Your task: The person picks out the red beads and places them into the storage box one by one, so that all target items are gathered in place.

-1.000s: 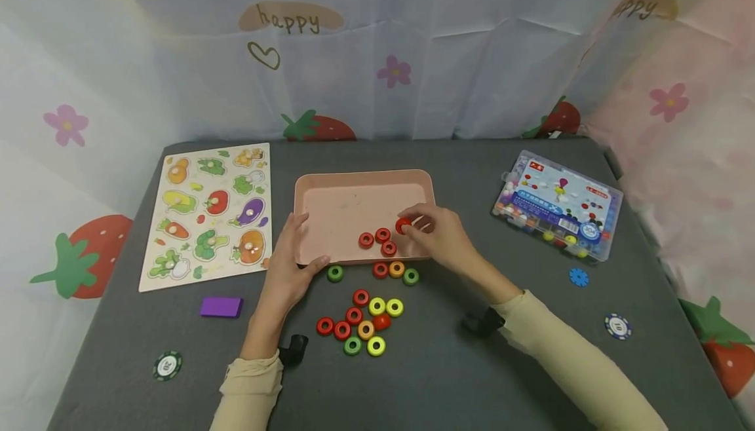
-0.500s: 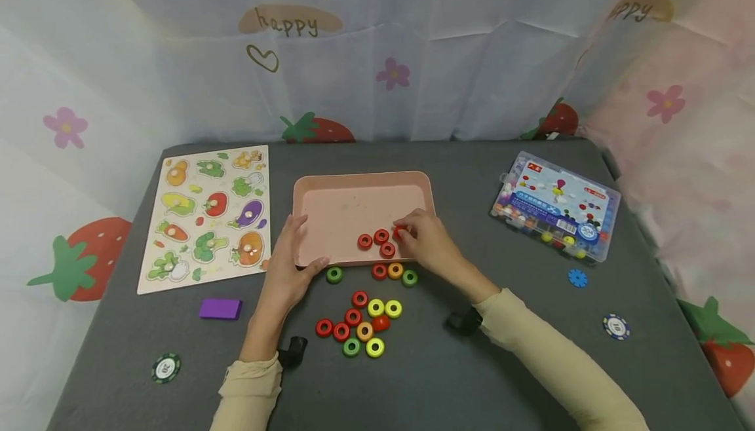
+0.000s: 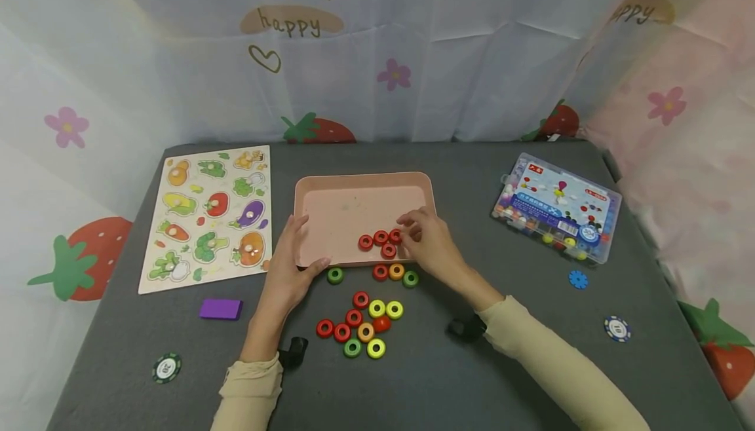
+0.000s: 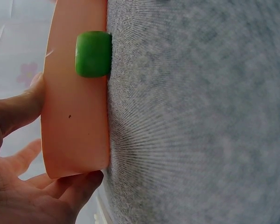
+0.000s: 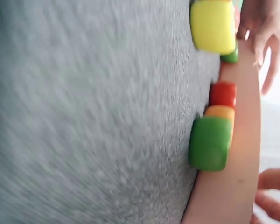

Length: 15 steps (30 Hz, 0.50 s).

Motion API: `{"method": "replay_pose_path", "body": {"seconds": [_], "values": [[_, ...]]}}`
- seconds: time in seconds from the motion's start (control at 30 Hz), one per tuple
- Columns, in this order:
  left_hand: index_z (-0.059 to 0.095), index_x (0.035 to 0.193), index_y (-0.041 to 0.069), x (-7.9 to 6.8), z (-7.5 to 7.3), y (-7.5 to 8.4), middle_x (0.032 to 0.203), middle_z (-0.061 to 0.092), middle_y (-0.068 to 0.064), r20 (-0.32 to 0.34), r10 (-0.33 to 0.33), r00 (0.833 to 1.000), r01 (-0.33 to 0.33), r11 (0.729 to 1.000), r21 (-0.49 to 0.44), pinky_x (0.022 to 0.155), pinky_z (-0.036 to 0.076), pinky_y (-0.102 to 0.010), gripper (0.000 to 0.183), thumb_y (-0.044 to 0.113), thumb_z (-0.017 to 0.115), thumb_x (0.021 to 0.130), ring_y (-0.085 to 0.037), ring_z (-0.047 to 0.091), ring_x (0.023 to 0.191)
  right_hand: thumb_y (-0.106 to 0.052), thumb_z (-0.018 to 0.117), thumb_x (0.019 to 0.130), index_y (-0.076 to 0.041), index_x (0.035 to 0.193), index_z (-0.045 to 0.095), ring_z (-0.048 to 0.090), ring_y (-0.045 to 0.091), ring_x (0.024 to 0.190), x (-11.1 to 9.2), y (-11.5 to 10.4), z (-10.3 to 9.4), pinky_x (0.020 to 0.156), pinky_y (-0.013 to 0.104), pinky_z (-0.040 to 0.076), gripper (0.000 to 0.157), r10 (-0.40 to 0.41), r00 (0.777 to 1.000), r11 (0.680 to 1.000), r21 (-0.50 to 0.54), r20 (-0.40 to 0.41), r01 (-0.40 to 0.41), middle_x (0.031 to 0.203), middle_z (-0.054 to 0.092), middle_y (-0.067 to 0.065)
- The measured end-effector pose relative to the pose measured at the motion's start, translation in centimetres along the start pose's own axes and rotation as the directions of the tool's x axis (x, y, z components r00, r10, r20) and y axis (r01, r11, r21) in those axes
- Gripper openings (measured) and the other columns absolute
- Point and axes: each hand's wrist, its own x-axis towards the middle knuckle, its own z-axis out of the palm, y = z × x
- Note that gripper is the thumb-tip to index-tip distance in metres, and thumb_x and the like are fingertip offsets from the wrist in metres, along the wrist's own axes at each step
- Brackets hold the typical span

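Note:
A shallow pink tray stands mid-table, with several red ring beads grouped inside near its front right. My left hand holds the tray's front left corner. In the left wrist view its thumb rests at the rim, and its fingers wrap the corner of the tray wall. Over the tray's right side, my right hand has loosely bent fingers holding nothing; the rightmost red bead lies right beside the fingertips. A green bead sits against the front wall between the hands.
Red, orange and green beads line the tray's front; a mixed cluster lies nearer. A vegetable puzzle board and purple block are left, a clear plastic case right. Chips lie at both sides.
My right hand has brought a red bead leftward and down beside the other red beads in the tray and let go of it. The left hand has stayed at the corner.

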Motion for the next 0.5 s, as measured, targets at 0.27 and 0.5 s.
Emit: {"method": "replay_pose_path", "body": {"seconds": [0.27, 0.5], "values": [[0.032, 0.156, 0.018, 0.0, 0.0, 0.0, 0.168, 0.015, -0.012, -0.007, 0.003, 1.0, -0.003, 1.0, -0.008, 0.119, 0.021, -0.061, 0.085, 0.014, 0.08, 0.086, -0.036, 0.017, 0.153, -0.009, 0.073, 0.09, -0.01, 0.1, 0.073, 0.05, 0.008, 0.067, -2.3, -1.8, 0.3, 0.058, 0.023, 0.044, 0.01, -0.243, 0.962, 0.969, 0.067, 0.126, 0.236, 0.076, 0.056, -0.006], [0.032, 0.156, 0.019, 0.0, 0.0, -0.1, 0.168, 0.014, -0.012, 0.001, 0.003, 1.0, -0.003, 1.0, -0.014, 0.119, 0.02, -0.06, 0.085, 0.014, 0.08, 0.086, -0.036, 0.017, 0.153, -0.015, 0.078, 0.087, -0.015, 0.096, 0.078, 0.048, 0.002, 0.058, -3.4, -2.5, 0.9, 0.053, 0.02, 0.039, 0.009, -0.206, 0.955, 0.976, -0.03, 0.215, 0.217, 0.066, 0.057, -0.012]]}}
